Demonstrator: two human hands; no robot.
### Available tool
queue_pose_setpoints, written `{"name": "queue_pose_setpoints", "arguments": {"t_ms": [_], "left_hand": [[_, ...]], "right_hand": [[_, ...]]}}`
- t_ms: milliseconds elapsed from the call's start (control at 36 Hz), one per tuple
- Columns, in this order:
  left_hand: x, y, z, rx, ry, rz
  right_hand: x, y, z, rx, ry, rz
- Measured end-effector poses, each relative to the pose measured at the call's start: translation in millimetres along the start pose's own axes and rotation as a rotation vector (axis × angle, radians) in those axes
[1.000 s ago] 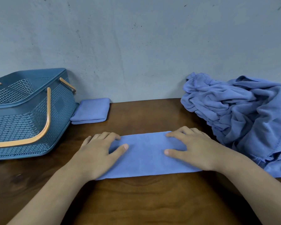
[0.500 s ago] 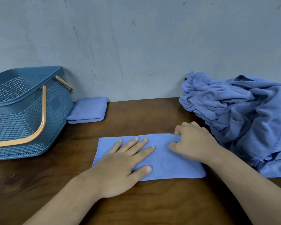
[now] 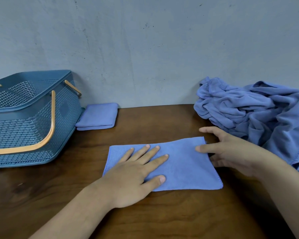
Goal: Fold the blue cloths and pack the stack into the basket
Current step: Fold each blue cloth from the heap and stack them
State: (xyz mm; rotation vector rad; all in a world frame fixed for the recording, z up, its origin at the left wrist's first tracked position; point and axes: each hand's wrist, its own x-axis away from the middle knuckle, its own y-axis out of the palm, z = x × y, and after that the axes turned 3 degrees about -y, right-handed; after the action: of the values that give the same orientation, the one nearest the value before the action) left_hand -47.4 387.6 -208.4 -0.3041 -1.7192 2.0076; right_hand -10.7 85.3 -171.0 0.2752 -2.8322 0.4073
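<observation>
A blue cloth, folded into a rectangle, lies flat on the wooden table in front of me. My left hand presses on its left half with fingers spread and straight. My right hand is at the cloth's right edge, thumb on top and lower fingers tucked at the edge, pinching it; the index finger points out past the far corner. One folded blue cloth lies by the wall next to the blue mesh basket, which stands at the left with orange handles.
A crumpled pile of blue cloths fills the right back of the table, close behind my right hand. A grey wall closes the far edge. Bare wood lies between the basket and the cloth.
My left hand slid from the cloth's left end onto its middle-left and stays flat. My right hand moved to the right edge, curled there, and now has its thumb over that edge.
</observation>
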Motion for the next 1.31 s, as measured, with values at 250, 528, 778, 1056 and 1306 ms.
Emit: {"name": "queue_pose_setpoints", "arguments": {"t_ms": [250, 528, 778, 1056, 1306], "left_hand": [[0, 0, 0, 0.001, 0.002, 0.007], [0, 1, 2, -0.009, -0.008, 0.011], [1, 0, 14, -0.018, 0.002, 0.005], [2, -1, 19, -0.074, 0.018, 0.035], [6, 1, 16, -0.037, 0.066, -0.02]], "right_hand": [[0, 2, 6, 0.177, -0.122, 0.0], [0, 11, 12, 0.243, -0.211, -0.056], [-4, -6, 12, 0.445, -0.245, 0.017], [-4, -6, 10, 0.267, -0.244, -0.098], [-6, -4, 18, 0.505, -0.287, -0.075]]}}
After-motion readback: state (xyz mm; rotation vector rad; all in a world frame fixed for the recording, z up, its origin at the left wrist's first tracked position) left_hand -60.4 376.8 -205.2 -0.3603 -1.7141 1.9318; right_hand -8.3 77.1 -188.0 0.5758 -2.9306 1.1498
